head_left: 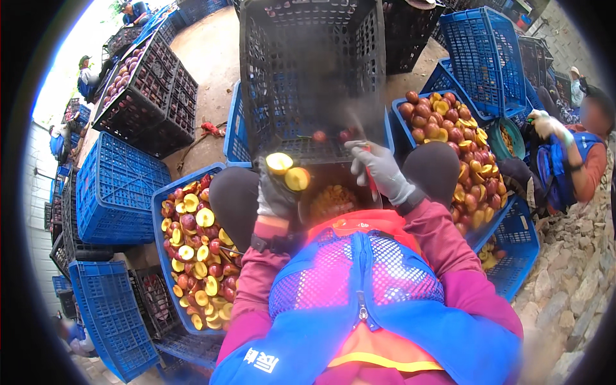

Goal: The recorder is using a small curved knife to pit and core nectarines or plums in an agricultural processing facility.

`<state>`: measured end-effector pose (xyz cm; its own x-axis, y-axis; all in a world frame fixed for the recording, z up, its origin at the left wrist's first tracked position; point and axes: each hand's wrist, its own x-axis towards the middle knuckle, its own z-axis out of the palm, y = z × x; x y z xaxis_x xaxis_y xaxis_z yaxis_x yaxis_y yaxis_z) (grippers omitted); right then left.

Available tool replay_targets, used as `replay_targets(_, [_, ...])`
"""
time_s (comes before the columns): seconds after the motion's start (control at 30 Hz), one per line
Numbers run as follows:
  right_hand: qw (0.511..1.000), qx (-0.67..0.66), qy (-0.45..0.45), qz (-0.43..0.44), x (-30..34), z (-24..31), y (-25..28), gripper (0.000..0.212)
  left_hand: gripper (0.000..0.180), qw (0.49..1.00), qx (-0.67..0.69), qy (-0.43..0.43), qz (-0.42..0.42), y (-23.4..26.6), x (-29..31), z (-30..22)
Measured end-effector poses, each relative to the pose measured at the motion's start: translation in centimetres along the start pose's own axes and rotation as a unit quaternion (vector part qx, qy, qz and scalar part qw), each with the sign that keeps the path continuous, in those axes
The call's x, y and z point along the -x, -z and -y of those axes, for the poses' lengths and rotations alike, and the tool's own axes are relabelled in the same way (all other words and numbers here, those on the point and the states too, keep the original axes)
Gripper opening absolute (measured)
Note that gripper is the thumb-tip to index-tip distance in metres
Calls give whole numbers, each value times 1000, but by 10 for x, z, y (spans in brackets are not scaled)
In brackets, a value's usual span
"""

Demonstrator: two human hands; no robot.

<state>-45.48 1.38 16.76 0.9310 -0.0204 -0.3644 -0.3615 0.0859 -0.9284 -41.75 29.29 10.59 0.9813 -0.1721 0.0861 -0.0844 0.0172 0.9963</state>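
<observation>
My left hand (276, 196), in a grey glove, is closed round a plum cut into two halves (280, 163), their yellow flesh facing up. Across from it, my right hand (383, 172), also gloved, grips a knife with a red handle (371, 174); its blade is smeared by motion. Between my knees sits a container holding yellowish-brown bits (332, 200), perhaps pits. Straight ahead a black crate (311, 70) is tipped toward me, with a few whole plums (319, 136) at its near end.
A blue crate of halved plums (199, 250) stands by my left knee, another heap of plums (455, 147) by my right. Stacked blue crates (119, 186) and black crates of plums (154, 96) lie left. At right, a person (577, 154) wears gloves.
</observation>
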Motion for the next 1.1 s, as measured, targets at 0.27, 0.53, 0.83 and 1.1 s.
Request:
replay_targets(0.27, [936, 319, 51, 143, -44, -112, -7, 27, 45, 896, -426, -109, -56, 29, 2, 13])
replay_targets(0.53, [756, 616, -51, 218, -86, -203, -5, 45, 46, 979, -184, -40, -84, 44, 2, 37])
replay_targets(0.83, [714, 656, -100, 223, -127, -257, -12, 43, 51, 932, -357, -62, -33, 37, -7, 22])
replay_targets(1.1, [652, 727, 56, 209, -177, -378, 2, 44, 52, 970, -221, -99, 10, 31, -38, 37])
